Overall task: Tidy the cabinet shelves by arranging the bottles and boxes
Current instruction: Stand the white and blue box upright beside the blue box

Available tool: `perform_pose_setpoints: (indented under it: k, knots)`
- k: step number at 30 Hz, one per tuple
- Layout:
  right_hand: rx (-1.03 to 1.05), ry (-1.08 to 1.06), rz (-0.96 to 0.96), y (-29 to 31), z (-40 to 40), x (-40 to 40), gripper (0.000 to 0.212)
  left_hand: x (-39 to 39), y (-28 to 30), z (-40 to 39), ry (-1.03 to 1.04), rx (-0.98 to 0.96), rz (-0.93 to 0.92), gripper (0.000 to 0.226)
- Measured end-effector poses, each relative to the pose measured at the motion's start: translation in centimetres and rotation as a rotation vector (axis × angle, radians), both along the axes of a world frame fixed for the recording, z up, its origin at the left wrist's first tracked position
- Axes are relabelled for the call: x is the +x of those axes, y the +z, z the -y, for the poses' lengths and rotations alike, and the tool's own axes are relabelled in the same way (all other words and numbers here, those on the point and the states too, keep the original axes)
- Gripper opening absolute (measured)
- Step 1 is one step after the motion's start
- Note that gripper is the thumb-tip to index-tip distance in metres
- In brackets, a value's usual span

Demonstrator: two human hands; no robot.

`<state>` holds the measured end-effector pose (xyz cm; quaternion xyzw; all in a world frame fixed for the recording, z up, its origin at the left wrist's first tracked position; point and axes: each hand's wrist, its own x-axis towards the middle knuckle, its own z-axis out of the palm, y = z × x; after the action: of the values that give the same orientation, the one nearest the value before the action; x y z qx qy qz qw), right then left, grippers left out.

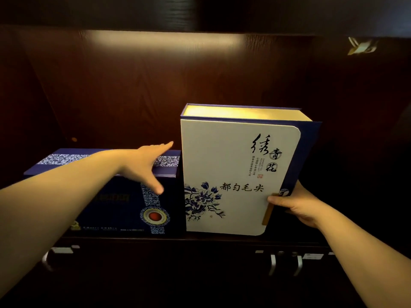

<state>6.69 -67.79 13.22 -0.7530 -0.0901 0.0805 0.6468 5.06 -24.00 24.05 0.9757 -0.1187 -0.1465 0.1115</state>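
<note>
A tall white box [233, 165] with blue flowers and black calligraphy stands upright on the dark wooden shelf [222, 237]. My right hand [295, 205] grips its lower right edge, thumb on the front. To its left, touching it, stands a lower dark blue box [120, 196] with a patterned band and a red seal. My left hand [149, 165] stretches over that box's top right corner, fingers straight and pointing toward the white box, holding nothing.
The shelf's back panel [133, 90] is dark wood, lit from above. Right of the white box the shelf is dark and bare-looking. Below the shelf are cabinet doors with metal handles [272, 264]. A pale tag [360, 46] hangs at the upper right.
</note>
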Motion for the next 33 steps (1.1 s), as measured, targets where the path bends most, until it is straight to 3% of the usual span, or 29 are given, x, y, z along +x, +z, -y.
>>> perform_pose_setpoints:
  k: [2, 8, 16, 33]
  knots:
    - [-0.046, 0.014, -0.018, 0.2, 0.1, 0.2, 0.085, 0.1, -0.7, -1.2, -0.028, 0.196, -0.004, 0.142]
    - [-0.161, 0.066, -0.041, 0.5, 0.9, 1.6, 0.087, 1.6, -1.5, -0.4, -0.016, 0.26, 0.084, 0.137]
    - [-0.161, 0.142, -0.054, 0.6, 1.9, 2.5, 0.096, 2.1, -0.6, 0.1, -0.01, 0.146, 0.031, 0.142]
    - [-0.152, 0.124, -0.148, 0.6, 2.1, 3.4, 0.083, 2.4, -0.8, 1.7, -0.028, 0.137, 0.059, 0.138]
